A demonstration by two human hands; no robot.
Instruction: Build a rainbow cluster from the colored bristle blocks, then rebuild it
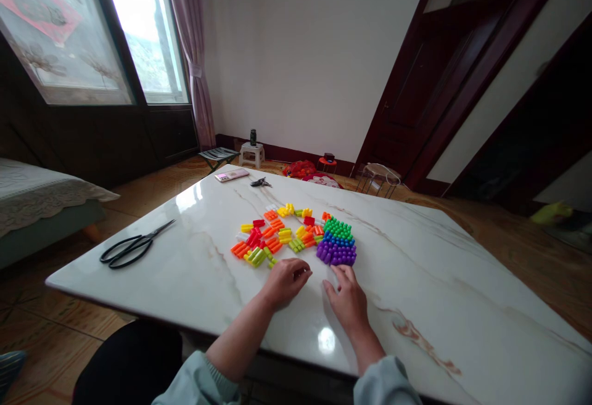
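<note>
Purple pieces, blue pieces and green pieces lie packed together in rows on the marble-patterned table. To their left, small bundles of orange pieces, yellow pieces, red pieces and lime pieces are scattered. My left hand is just in front of the bundles, fingers curled together; what they hold, if anything, is too small to name. Near the front edge of the purple pieces, my right hand has its thumb and fingers apart, with nothing visible between them.
Black scissors lie at the table's left. A pink phone and a small black tool rest at the far corner. Beyond the table stand a white stool and a folding stool.
</note>
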